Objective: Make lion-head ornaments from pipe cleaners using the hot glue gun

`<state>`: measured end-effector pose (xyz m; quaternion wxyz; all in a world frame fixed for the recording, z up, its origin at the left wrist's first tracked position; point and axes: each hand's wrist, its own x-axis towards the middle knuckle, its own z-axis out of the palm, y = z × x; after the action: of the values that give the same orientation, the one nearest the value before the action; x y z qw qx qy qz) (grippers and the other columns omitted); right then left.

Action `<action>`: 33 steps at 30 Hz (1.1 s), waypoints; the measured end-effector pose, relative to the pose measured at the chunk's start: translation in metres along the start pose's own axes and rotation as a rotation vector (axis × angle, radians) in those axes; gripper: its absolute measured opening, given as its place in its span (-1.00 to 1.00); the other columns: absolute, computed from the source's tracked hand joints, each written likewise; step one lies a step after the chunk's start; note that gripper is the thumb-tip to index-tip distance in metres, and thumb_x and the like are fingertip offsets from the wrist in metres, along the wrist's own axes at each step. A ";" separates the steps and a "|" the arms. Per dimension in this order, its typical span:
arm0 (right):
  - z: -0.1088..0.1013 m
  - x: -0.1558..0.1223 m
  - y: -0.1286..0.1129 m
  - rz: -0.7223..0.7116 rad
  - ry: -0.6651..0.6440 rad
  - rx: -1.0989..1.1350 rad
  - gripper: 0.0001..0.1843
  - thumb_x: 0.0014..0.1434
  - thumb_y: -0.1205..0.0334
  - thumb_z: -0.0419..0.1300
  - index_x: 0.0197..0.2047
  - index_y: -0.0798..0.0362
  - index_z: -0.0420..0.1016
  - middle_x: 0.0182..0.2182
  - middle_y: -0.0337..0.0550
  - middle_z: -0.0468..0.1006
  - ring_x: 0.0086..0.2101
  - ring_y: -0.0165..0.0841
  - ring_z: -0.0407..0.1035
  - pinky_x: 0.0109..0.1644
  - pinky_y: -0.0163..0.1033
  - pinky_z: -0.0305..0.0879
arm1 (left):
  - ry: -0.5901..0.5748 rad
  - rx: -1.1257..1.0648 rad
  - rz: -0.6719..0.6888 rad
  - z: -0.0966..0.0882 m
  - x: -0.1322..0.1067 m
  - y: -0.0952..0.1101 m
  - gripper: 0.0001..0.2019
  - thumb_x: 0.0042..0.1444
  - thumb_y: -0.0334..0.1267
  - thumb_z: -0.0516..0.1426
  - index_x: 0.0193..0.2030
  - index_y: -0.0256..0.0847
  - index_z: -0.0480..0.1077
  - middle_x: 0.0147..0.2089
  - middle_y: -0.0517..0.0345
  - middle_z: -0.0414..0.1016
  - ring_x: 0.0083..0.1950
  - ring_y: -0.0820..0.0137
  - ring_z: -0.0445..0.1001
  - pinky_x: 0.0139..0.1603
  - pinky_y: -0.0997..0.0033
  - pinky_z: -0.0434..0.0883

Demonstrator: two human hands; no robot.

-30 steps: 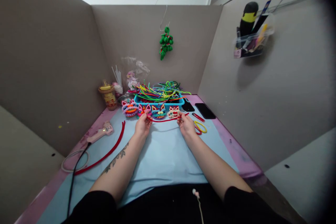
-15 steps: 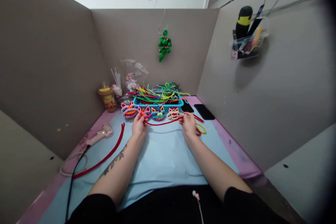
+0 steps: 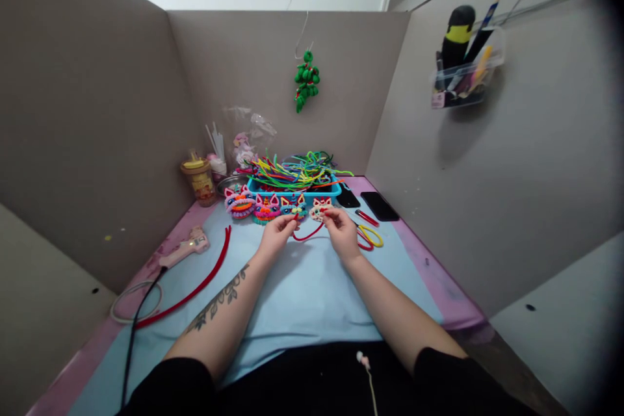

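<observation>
A red pipe cleaner [image 3: 308, 236] sags in a shallow curve between my two hands, above the blue cloth. My left hand [image 3: 279, 234] pinches one end of it, thumb against fingers. The other end is pinched in my right hand [image 3: 340, 229]. Just beyond the hands stands a row of fuzzy pipe-cleaner animal heads: a pink and purple one [image 3: 239, 202], a hot pink one [image 3: 266, 209], a blue one [image 3: 293, 207] and a cream one [image 3: 320, 208]. My fingers partly cover the blue and cream ones.
A blue basket [image 3: 253, 191] of coloured pipe cleaners stands behind the heads. Scissors [image 3: 371, 236], a red-handled tool [image 3: 367, 218] and a phone [image 3: 379, 206] lie right. A pink glue gun [image 3: 188, 247] and more red pipe cleaners [image 3: 214, 276] lie left, near a cup [image 3: 199, 183].
My left hand has moved right, closer to my right hand, which shifted slightly left. The red pipe cleaner between them now hangs in a shorter, deeper curve.
</observation>
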<state>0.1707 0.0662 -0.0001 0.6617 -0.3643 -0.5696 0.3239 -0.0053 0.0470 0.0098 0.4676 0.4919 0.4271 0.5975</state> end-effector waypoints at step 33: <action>0.009 -0.012 -0.010 -0.128 -0.306 -0.218 -0.90 0.05 0.26 0.16 -0.33 0.04 0.49 -0.42 -0.17 0.50 -0.39 -0.36 0.37 -0.26 -0.23 0.31 | -0.026 0.203 0.148 0.002 -0.007 0.004 -0.85 0.00 -0.18 0.17 -0.46 -0.21 0.37 -0.51 0.18 0.41 -0.46 0.47 0.34 -0.43 0.53 0.25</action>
<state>0.1602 0.0518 0.0024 0.5435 -0.3434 -0.7171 0.2691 -0.0034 0.0399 0.0125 0.3753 0.5746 0.4419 0.5777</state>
